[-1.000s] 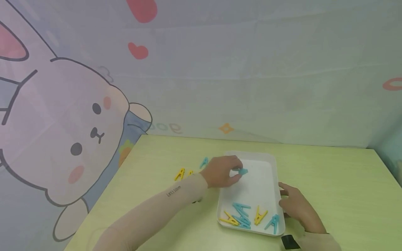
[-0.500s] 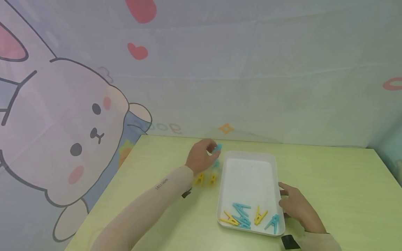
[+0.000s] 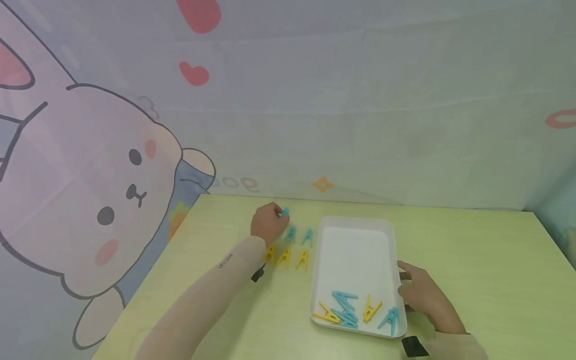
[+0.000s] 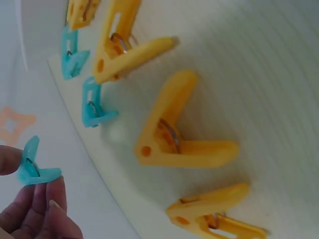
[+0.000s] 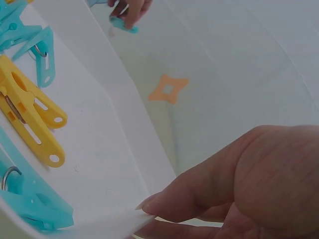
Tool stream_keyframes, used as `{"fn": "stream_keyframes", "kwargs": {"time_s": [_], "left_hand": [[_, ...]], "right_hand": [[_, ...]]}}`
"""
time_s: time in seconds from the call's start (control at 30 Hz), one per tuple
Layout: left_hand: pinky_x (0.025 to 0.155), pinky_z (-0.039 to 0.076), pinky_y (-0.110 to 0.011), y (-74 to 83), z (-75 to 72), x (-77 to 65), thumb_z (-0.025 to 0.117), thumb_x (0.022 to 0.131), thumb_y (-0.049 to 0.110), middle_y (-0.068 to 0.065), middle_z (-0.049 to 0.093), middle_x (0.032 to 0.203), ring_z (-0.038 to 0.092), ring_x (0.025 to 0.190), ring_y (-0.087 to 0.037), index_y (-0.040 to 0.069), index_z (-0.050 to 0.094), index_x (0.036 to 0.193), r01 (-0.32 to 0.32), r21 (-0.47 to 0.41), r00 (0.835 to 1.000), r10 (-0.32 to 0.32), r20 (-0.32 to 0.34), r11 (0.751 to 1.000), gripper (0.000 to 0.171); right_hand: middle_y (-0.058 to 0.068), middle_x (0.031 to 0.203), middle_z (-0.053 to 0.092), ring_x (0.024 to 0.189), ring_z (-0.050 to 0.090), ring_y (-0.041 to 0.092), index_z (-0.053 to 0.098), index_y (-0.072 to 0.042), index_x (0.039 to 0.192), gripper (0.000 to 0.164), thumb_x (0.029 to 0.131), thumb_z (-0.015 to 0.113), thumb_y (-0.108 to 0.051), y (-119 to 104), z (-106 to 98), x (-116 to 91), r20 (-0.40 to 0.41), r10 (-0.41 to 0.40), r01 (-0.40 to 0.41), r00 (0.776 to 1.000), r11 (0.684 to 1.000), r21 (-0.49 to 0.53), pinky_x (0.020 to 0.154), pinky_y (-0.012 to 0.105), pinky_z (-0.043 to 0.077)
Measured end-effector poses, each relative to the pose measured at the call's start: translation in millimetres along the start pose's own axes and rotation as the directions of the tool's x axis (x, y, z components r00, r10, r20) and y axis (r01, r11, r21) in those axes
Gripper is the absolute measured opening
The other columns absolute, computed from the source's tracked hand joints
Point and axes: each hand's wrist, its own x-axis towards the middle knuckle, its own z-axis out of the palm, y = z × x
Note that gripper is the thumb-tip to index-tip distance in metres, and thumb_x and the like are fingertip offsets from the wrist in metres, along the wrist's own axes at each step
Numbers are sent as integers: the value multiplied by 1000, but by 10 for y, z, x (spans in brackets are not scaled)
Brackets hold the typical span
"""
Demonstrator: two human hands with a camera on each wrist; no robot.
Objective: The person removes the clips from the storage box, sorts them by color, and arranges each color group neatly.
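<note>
My left hand [image 3: 269, 224] pinches a light-blue clothespin [image 4: 47, 175] between thumb and fingers, near the back of the table. Below and beside that hand, two blue clothespins [image 3: 308, 237] stand in a row, with three yellow clothespins [image 3: 285, 257] in a row in front of them. A white tray [image 3: 355, 265] lies right of these rows. My right hand [image 3: 424, 296] grips the tray's right rim, thumb on top and fingers underneath, as the right wrist view shows. Inside the tray's near end are several blue clothespins [image 3: 389, 320] and two yellow clothespins [image 3: 371, 309].
The pale green table [image 3: 477, 260] ends at a printed cloth backdrop [image 3: 405, 110] with a rabbit picture on its left. Dark straps [image 3: 414, 346] sit at the wrists.
My left hand has gone left from over the tray, past the spot where a blue clothespin now stands, and holds another blue clothespin. The right hand stays on the tray.
</note>
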Motion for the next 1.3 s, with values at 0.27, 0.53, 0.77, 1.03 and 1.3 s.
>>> {"fn": "stream_keyframes", "kwargs": {"time_s": [0.27,0.53,0.77,1.03,1.3], "left_hand": [[38,31,-26,-131,61,41,57,77,22,2,43,52,33,41,-11,10,50,57,77,170,991,-94,94,982,24],[34,27,-25,-156,93,44,59,76,21,3,31,45,29,37,-12,14,35,51,100,268,977,-145,153,958,36],[36,34,-28,-203,148,62,58,76,22,0,43,50,40,41,-15,11,46,59,120,318,970,-179,164,940,24],[37,34,-29,-212,162,48,60,76,24,0,43,49,41,41,-15,11,46,59,120,331,971,-180,157,936,26],[35,29,-27,-166,116,17,57,78,25,2,37,46,33,39,-13,12,41,54,78,318,985,-122,120,945,32]], "right_hand": [[36,130,31,90,57,31,19,6,140,64,80,42,6,7,-2,-7,0,2,-2,1000,1000,-2,62,38,52],[37,129,30,87,58,30,17,7,140,65,80,41,8,12,-2,6,3,-9,9,1000,1000,18,60,38,52],[37,129,30,85,58,29,17,7,140,65,79,41,8,9,-1,-4,5,-8,8,1000,1000,29,60,39,52],[37,129,31,85,58,29,18,7,140,66,78,41,8,-2,3,-5,-1,2,-2,1000,1000,27,60,39,52],[37,129,31,87,57,31,18,7,139,65,79,42,8,-7,2,-12,-2,4,-4,1000,1000,7,60,39,52]]}}
